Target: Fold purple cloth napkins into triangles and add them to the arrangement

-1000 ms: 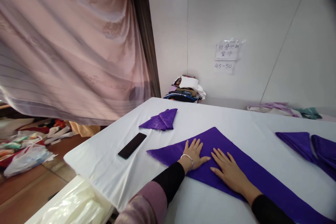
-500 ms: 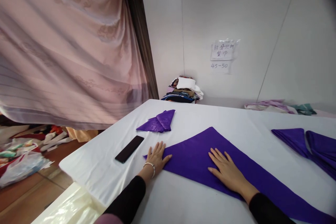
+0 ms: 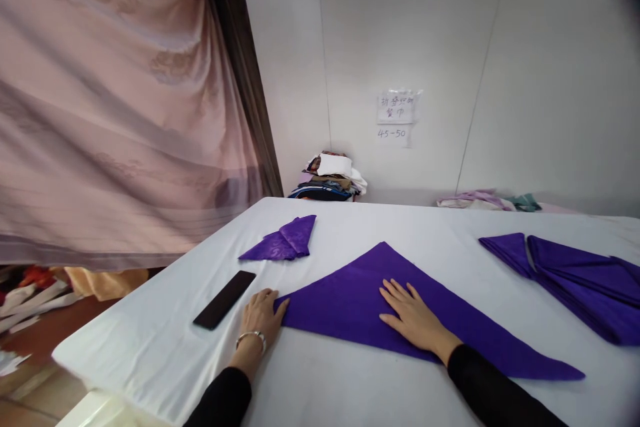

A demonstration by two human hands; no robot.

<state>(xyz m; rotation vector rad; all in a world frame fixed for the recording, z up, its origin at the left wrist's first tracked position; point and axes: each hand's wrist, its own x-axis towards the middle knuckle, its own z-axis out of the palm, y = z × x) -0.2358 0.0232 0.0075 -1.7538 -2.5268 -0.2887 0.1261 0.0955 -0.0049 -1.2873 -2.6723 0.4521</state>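
Note:
A purple napkin (image 3: 345,300), folded into a wide triangle, lies on the white-covered table (image 3: 340,387) with its peak pointing away from me. My left hand (image 3: 261,317), a silver bangle at its wrist, has its fingers curled and its thumb bent in at the napkin's left corner, covering the tip. Flat on the middle of the cloth rests my right hand (image 3: 413,315), fingers spread. The napkin's right corner trails out past my right sleeve.
A black phone (image 3: 225,300) lies left of my left hand, with a folded purple napkin (image 3: 283,240) behind it. More folded purple cloths (image 3: 575,273) lie at the right. Stacked fabrics (image 3: 327,179) stand by the wall, under a paper sign (image 3: 395,110).
My left hand has gone from lying spread to curled fingers at the napkin's left corner. My right hand stays flat on the cloth. The view has turned rightward.

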